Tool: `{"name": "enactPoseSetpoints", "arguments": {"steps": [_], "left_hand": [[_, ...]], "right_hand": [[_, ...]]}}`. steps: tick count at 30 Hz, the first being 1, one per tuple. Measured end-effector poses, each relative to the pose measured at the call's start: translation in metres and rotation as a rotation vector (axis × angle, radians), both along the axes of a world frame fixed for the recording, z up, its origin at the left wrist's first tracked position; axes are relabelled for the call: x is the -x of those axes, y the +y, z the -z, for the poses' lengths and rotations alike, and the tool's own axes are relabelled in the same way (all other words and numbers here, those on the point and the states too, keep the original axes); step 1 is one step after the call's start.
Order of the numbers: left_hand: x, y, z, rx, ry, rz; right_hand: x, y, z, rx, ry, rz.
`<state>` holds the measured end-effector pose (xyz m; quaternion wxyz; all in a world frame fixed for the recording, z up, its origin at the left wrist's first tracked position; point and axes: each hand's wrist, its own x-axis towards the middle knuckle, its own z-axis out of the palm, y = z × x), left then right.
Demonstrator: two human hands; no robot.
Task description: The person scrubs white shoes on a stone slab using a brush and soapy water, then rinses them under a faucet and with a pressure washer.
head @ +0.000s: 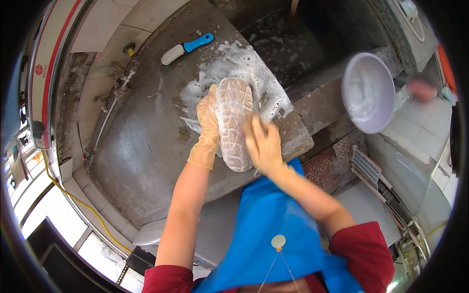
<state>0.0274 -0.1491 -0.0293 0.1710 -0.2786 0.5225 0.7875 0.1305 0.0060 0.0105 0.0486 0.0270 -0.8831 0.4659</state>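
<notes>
A soapy shoe (235, 124) is held with its pale, ridged sole facing up and its toe pointing away from me. My left hand (209, 117), in a thin yellowish rubber glove, grips the shoe along its left side. At the sole's right edge, my right hand (264, 144) is blurred by motion, its fingers curled around a small tool, perhaps a brush, mostly hidden by them. White suds (238, 60) spread over the slab around the shoe. Farther off lies a scrubbing brush (187, 48) with a blue handle and white bristles.
The grey stone slab (124, 146) has a raw edge beside a dark, wet basin (282, 47). A pale lilac tub (390, 91) with suds stands at the right. Metal piping with a tap (126, 78) runs along the left wall. My blue apron (271, 227) hangs against the slab's front.
</notes>
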Motion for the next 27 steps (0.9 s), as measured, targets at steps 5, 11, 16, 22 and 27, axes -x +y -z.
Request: {"name": "enactPoseSetpoints", "arguments": {"steps": [5,11,16,22,27], "left_hand": [[0.003,0.027,-0.027,-0.094,0.05,0.025],[0.001,0.006,-0.004,0.005,0.032,-0.001],[0.001,0.015,-0.018,0.083,0.048,0.053],[0.005,0.014,-0.03,-0.123,-0.101,-0.097],[0.022,0.014,-0.039,-0.231,-0.405,-0.17]], "right_hand": [[0.094,0.018,0.021,-0.438,0.279,0.054],[-0.049,-0.005,-0.002,-0.109,0.019,-0.071],[0.083,0.018,0.012,-0.326,0.079,-0.013],[-0.041,-0.002,-0.005,-0.196,-0.045,-0.018],[0.07,0.02,0.015,-0.356,0.124,-0.077]]}}
